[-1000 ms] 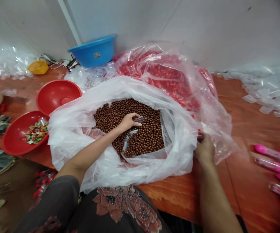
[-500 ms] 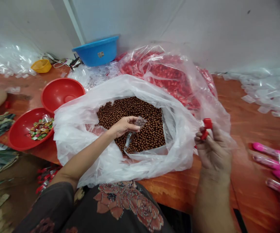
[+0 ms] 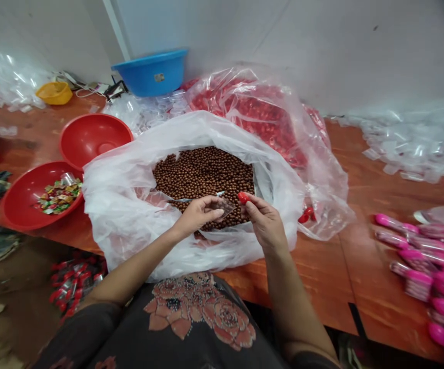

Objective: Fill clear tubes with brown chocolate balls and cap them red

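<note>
My left hand (image 3: 198,216) is closed on a small clear plastic container (image 3: 227,206), which is hard to make out against what lies behind it. Just to its right, my right hand (image 3: 265,221) pinches a red plastic cap (image 3: 242,198) between thumb and fingers. The cap and the container are apart. Both hands are over a large white plastic bag (image 3: 129,246), rolled open and filled with small round brown balls (image 3: 202,171). The opening of the container is not clear to see.
Behind the bag lies a clear sack of red caps (image 3: 256,118) near a blue basin (image 3: 153,74). Left are a red bowl of wrapped sweets (image 3: 18,205) and another red bowl (image 3: 87,136). Pink-capped tubes (image 3: 422,256) and clear plastic pieces (image 3: 418,138) lie right.
My right hand has moved left from beside the sack to near my left hand, bringing a red cap. My left hand has shifted slightly down, still holding the clear container.
</note>
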{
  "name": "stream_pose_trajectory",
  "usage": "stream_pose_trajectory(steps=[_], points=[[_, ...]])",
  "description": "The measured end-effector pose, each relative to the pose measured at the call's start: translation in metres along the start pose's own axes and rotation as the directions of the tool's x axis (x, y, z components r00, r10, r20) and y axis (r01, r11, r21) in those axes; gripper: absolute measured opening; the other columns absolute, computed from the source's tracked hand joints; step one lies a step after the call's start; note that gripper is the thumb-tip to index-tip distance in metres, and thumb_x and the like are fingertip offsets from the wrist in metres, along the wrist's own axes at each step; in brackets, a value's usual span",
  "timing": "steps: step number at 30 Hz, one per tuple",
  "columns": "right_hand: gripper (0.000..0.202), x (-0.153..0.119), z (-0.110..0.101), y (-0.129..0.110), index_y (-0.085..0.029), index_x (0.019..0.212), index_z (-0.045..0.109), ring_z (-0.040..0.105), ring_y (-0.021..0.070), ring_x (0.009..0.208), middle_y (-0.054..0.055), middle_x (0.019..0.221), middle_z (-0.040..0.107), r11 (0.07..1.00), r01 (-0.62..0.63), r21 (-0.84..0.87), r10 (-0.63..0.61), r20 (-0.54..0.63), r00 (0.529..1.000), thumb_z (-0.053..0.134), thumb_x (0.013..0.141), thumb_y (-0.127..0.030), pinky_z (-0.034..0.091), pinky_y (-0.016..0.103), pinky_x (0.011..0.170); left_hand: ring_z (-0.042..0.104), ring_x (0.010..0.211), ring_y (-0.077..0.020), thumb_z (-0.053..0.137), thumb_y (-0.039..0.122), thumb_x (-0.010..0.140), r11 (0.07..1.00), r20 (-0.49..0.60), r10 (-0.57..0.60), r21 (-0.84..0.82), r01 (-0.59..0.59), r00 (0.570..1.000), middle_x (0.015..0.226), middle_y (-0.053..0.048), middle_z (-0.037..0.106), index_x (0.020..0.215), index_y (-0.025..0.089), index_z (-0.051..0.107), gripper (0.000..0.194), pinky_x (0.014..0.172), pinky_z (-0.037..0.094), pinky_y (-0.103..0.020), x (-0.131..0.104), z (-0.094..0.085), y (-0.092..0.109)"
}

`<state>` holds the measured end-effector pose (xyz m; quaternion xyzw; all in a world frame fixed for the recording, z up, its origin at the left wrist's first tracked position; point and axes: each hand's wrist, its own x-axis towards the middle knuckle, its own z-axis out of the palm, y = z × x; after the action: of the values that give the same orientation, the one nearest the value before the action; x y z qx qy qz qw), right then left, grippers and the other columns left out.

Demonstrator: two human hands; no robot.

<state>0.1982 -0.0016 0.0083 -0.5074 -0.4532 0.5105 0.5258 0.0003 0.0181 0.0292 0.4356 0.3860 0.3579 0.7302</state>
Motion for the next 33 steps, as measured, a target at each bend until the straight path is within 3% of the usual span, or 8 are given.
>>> stream_pose_trajectory(steps=[9,12,14,17,20,22,29,33], points=[[0.033,-0.013,0.006,-0.024,-0.024,0.114,0.063,0.048,0.0077,0.052,-0.003,0.07,0.058,0.986,-0.092,-0.136,0.12,0.21,0.97,0.059,0.088,-0.042,0.04,0.021,0.045,0.065,0.094,-0.0179,0.068,0.027,0.079,0.94,-0.012,0.156,0.309,-0.145,0.988,0.108,-0.008,0.07,0.11,0.015,0.069,0.033,0.09,0.05,-0.033,-0.012,-0.01,-0.009],[0.033,-0.017,0.009,-0.026,-0.024,0.116,0.064,0.053,0.0099,0.055,0.0,0.073,0.061,0.939,0.007,-0.343,0.079,0.237,0.968,0.049,0.094,-0.043,0.046,0.024,0.049,0.064,0.104,-0.0195,0.067,0.024,0.08,0.889,-0.015,0.22,0.416,-0.194,0.975,0.111,-0.008,0.071,0.107,0.017,0.071,0.028,0.098,0.046,-0.034,-0.015,-0.01,-0.01],[0.035,-0.019,0.012,-0.026,-0.025,0.122,0.061,0.062,0.0149,0.074,0.004,0.09,0.067,0.823,0.221,-0.523,-0.078,0.281,0.956,0.047,0.096,-0.043,0.053,0.031,0.066,0.065,0.1,-0.0191,0.066,0.024,0.081,0.899,-0.039,0.209,0.4,-0.177,0.977,0.109,-0.007,0.071,0.11,0.017,0.07,0.03,0.094,0.048,-0.033,-0.017,-0.009,-0.012],[0.05,-0.022,0.016,-0.025,-0.022,0.135,0.052,0.061,0.0247,0.1,0.011,0.113,0.065,0.472,0.506,-0.722,-0.278,0.423,0.863,0.054,0.092,-0.048,0.052,0.04,0.086,0.067,0.089,-0.017,0.067,0.027,0.08,0.956,-0.083,0.15,0.267,-0.123,0.985,0.105,-0.007,0.071,0.114,0.016,0.067,0.035,0.081,0.053,-0.029,-0.019,-0.006,-0.017],[0.062,-0.022,0.019,-0.025,-0.014,0.139,0.045,0.059,0.0279,0.093,0.014,0.104,0.065,0.153,0.581,-0.799,-0.343,0.509,0.79,0.056,0.09,-0.05,0.05,0.041,0.081,0.067,0.082,-0.0148,0.07,0.028,0.077,0.988,-0.118,0.104,0.124,-0.089,0.988,0.1,-0.007,0.07,0.109,0.014,0.066,0.035,0.073,0.053,-0.025,-0.02,-0.001,-0.02],[0.061,-0.021,0.02,-0.024,-0.01,0.137,0.044,0.058,0.0273,0.089,0.015,0.1,0.065,0.052,0.613,-0.789,-0.356,0.559,0.749,0.054,0.091,-0.05,0.049,0.04,0.079,0.066,0.078,-0.0136,0.072,0.027,0.075,0.995,-0.14,0.089,0.067,-0.08,0.986,0.096,-0.007,0.07,0.105,0.013,0.065,0.034,0.071,0.053,-0.024,-0.021,0.002,-0.021],[0.063,-0.015,0.019,-0.015,-0.009,0.126,0.052,0.053,0.0265,0.083,0.014,0.092,0.062,0.021,0.627,-0.779,-0.394,0.57,0.721,0.052,0.088,-0.058,0.042,0.039,0.073,0.064,0.078,-0.013,0.074,0.044,0.074,0.996,-0.169,0.09,0.014,-0.089,0.982,0.09,-0.005,0.068,0.099,0.014,0.063,0.04,0.072,0.051,-0.023,-0.022,0.009,-0.016],[0.061,-0.016,0.022,-0.004,-0.011,0.123,0.054,0.054,0.0251,0.082,0.012,0.089,0.062,0.087,0.686,-0.722,-0.418,0.599,0.683,0.055,0.085,-0.058,0.041,0.038,0.073,0.063,0.067,-0.0145,0.042,0.072,0.085,0.985,-0.105,-0.074,-0.165,0.056,0.992,0.074,-0.004,0.065,0.103,0.017,0.061,0.062,0.06,0.05,-0.025,-0.019,0.015,-0.014]])
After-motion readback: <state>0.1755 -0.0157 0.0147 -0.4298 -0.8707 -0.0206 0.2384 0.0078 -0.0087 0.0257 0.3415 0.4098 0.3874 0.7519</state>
